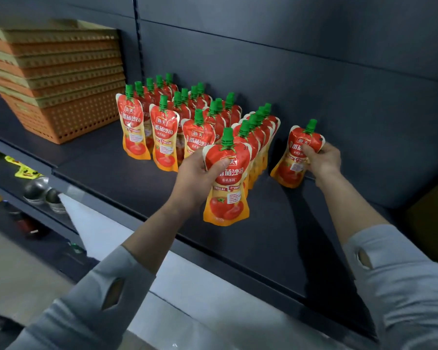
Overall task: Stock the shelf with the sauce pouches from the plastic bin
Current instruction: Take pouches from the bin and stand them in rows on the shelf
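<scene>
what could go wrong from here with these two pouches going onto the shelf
1. The right hand holds the tilted pouch, whose base seems to rest on the shelf. Released at that lean, it would probably fall flat.
2. The left hand holds the front pouch just ahead of the packed row. A hard push could topple that row like dominoes.

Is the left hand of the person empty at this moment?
No, the left hand has its fingers curled round the middle of a sauce pouch, and the right hand grips a second pouch.
</scene>
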`<control>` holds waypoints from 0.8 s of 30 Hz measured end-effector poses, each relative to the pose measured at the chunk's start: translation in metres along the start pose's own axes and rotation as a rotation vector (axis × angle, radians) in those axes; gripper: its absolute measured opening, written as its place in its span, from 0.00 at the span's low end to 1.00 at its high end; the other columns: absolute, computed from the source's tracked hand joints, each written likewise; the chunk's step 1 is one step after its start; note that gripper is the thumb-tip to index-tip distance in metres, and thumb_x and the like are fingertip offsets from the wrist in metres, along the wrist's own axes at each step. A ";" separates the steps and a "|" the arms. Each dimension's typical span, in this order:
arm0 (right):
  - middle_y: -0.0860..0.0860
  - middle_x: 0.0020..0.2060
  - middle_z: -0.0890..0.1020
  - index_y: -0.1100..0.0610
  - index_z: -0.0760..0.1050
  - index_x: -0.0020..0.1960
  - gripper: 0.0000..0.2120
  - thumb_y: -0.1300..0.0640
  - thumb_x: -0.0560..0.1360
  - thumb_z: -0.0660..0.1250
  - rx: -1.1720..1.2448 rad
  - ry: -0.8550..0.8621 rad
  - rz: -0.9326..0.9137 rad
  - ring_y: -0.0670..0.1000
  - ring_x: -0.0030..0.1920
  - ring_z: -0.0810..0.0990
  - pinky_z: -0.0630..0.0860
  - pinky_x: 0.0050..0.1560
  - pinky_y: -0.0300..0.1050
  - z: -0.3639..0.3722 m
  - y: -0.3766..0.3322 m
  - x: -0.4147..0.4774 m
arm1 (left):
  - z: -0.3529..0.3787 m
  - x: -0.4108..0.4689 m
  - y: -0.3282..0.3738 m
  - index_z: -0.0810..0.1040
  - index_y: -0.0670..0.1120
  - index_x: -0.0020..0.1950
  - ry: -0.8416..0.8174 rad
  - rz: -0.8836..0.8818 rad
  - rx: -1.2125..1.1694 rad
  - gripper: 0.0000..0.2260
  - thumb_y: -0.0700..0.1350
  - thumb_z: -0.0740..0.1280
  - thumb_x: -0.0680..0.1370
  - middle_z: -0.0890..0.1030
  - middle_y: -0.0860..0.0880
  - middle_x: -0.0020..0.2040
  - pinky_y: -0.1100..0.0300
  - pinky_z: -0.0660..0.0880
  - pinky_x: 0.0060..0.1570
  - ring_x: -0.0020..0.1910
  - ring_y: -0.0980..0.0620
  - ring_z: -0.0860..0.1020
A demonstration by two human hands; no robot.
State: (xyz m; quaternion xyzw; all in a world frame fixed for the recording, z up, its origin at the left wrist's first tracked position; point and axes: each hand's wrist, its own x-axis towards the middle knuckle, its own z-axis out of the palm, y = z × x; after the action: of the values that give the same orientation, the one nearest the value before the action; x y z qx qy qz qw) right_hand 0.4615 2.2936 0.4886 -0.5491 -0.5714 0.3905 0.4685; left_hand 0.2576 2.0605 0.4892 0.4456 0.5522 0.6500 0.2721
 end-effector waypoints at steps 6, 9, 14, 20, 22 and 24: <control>0.51 0.54 0.84 0.49 0.79 0.52 0.05 0.55 0.77 0.71 -0.018 -0.047 -0.013 0.53 0.55 0.82 0.79 0.60 0.58 0.011 0.004 0.024 | 0.004 0.001 0.000 0.76 0.45 0.63 -0.018 -0.009 0.014 0.17 0.48 0.70 0.76 0.83 0.48 0.57 0.45 0.78 0.57 0.56 0.50 0.82; 0.50 0.53 0.83 0.50 0.79 0.55 0.07 0.55 0.77 0.71 -0.029 -0.041 -0.021 0.54 0.56 0.82 0.79 0.61 0.58 0.013 0.006 0.027 | 0.006 0.000 -0.002 0.76 0.44 0.63 -0.023 -0.015 0.007 0.16 0.45 0.69 0.77 0.82 0.48 0.57 0.46 0.79 0.57 0.55 0.51 0.82; 0.51 0.58 0.80 0.54 0.72 0.66 0.21 0.54 0.76 0.72 -0.179 0.063 -0.037 0.52 0.59 0.79 0.75 0.61 0.47 0.003 -0.005 0.007 | 0.008 -0.005 0.000 0.77 0.44 0.61 -0.042 -0.022 -0.022 0.13 0.44 0.69 0.77 0.83 0.47 0.56 0.47 0.79 0.56 0.54 0.51 0.82; 0.47 0.44 0.82 0.52 0.78 0.55 0.06 0.54 0.79 0.68 0.016 -0.073 -0.289 0.43 0.42 0.79 0.77 0.49 0.42 -0.010 -0.041 -0.093 | 0.017 -0.011 0.000 0.75 0.43 0.63 -0.097 -0.031 -0.106 0.14 0.43 0.68 0.78 0.83 0.47 0.56 0.54 0.80 0.55 0.54 0.52 0.82; 0.45 0.43 0.83 0.53 0.81 0.53 0.06 0.53 0.79 0.68 0.042 -0.410 -0.304 0.42 0.43 0.81 0.77 0.43 0.39 -0.010 -0.047 -0.127 | 0.025 -0.014 0.000 0.75 0.43 0.63 -0.132 -0.031 -0.126 0.14 0.42 0.67 0.78 0.83 0.46 0.57 0.56 0.80 0.54 0.55 0.51 0.82; 0.44 0.43 0.85 0.56 0.82 0.53 0.06 0.56 0.78 0.69 0.021 -0.579 -0.303 0.41 0.42 0.82 0.77 0.39 0.37 -0.012 -0.048 -0.146 | 0.034 -0.015 0.000 0.75 0.41 0.63 -0.170 -0.019 -0.139 0.14 0.42 0.67 0.78 0.83 0.45 0.57 0.55 0.79 0.55 0.55 0.50 0.82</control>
State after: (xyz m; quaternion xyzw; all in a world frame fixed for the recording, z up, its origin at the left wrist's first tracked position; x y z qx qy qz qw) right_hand 0.4545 2.1431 0.5225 -0.3190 -0.7522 0.4620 0.3449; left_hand 0.2944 2.0640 0.4849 0.4739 0.4851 0.6438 0.3545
